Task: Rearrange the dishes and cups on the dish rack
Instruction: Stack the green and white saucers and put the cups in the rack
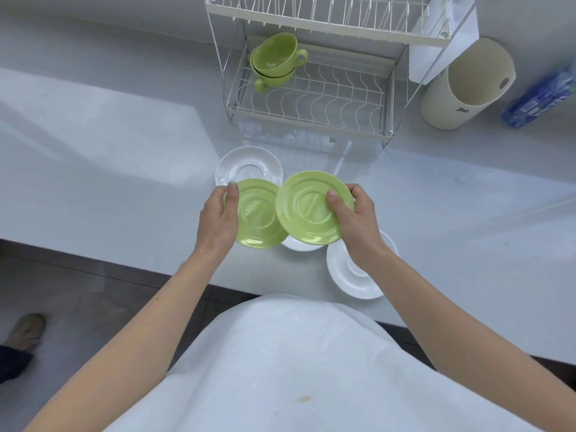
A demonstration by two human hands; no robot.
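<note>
My left hand (218,218) grips a green saucer (260,216) by its left rim, held above the counter. My right hand (355,218) grips a second green saucer (307,207) by its right rim; its edge overlaps the first one. Three white saucers lie on the counter: one behind the hands (249,165), one mostly hidden under the green ones (300,244), one near the front edge under my right wrist (349,275). Two stacked green cups (274,59) sit at the left of the lower shelf of the white wire dish rack (311,101).
The rack's upper shelf (327,17) holds nothing in view. A cream cylindrical holder (467,85) leans right of the rack, with a blue packet (542,98) beyond it. The grey counter's front edge (124,266) runs close to my body. A person's foot (26,330) is on the floor at left.
</note>
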